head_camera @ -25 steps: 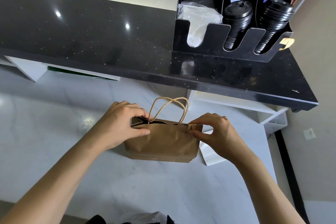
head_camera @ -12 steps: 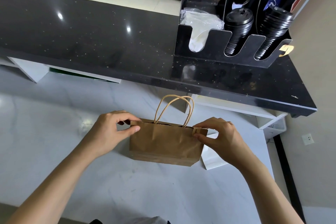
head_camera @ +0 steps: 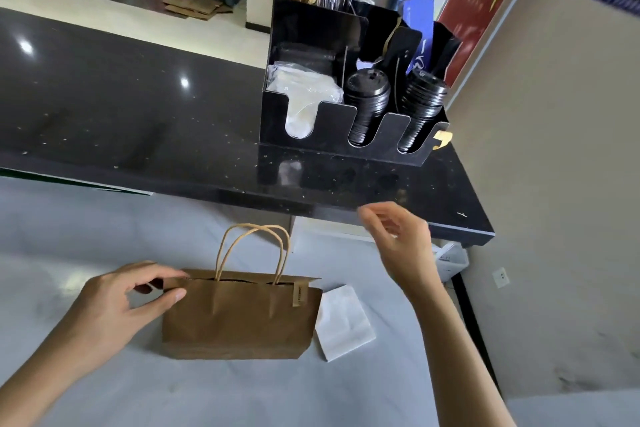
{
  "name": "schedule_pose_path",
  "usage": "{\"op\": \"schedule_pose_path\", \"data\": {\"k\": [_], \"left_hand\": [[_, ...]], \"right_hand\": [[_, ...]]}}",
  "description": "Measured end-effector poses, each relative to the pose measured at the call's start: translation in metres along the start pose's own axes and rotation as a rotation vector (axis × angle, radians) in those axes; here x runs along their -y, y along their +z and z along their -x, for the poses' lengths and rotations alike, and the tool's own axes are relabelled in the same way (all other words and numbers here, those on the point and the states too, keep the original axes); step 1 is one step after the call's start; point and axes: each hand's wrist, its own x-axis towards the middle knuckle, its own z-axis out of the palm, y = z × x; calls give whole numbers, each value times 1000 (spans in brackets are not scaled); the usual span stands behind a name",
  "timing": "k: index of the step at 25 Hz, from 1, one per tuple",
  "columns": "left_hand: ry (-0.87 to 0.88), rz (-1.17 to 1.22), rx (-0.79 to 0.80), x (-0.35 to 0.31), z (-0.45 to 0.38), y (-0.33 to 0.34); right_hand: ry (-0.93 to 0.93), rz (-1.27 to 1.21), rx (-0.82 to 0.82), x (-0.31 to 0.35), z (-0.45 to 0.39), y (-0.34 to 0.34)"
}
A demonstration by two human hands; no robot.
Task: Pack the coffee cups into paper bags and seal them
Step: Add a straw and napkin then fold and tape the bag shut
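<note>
Left hand (head_camera: 114,308) pinching the creased brown paper bag (head_camera: 239,319) at its top corner, right hand (head_camera: 401,243) lifted, loosely open, holding nothing, under the black counter edge (head_camera: 311,198).

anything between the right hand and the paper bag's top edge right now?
Nothing visible. The right hand is raised above and to the right of the paper bag, holding nothing, with open air between them. The left hand pinches the bag's left corner.

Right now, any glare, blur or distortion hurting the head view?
Head view: the right hand is motion-blurred; ceiling lights glare as small spots on the black counter; wide-angle bending curves its edges; the left hand and paper bag are sharp.
</note>
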Motion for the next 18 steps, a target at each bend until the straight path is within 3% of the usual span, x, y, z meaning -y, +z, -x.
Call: {"op": "schedule_pose_path", "data": {"k": [3,6,18], "left_hand": [[18,12,9,-3,-1,4],[22,31,24,-2,-3,5],[18,90,39,-1,-2,6]], "right_hand": [[73,-48,-359,-1,-38,-22],[168,-61,-576,0,-74,-33],[335,-14,-645,-29,-137,-31]]}}
